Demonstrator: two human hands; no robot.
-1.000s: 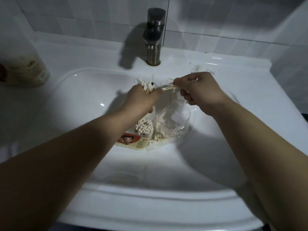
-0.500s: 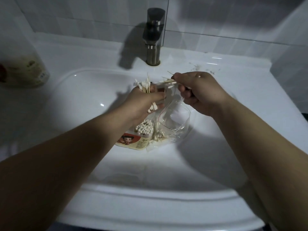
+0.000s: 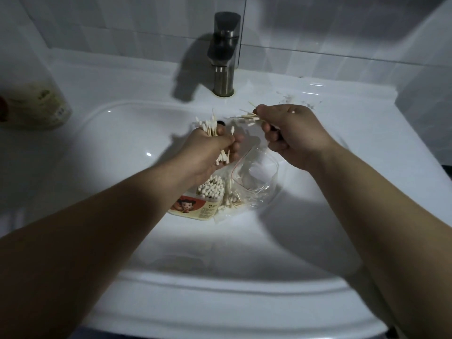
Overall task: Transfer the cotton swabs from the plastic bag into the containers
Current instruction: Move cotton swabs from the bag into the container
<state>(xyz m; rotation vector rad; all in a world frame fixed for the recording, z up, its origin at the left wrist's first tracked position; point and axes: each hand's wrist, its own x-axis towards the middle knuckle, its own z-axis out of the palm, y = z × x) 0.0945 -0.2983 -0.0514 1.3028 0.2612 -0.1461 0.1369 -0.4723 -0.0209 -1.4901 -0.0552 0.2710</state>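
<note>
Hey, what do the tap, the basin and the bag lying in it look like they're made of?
The tap looks like brushed metal, with a dull grey sheen. The basin seems to be glazed white ceramic, given its sharp highlights. The bag is thin clear plastic: crinkled and see-through.

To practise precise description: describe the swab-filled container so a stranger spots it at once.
Start at the white sink below the steel faucet. In its basin, below the left hand, sits a container packed with white swab tips. Unlike the clear plastic bag beside it, it carries a cartoon-face label.
</note>
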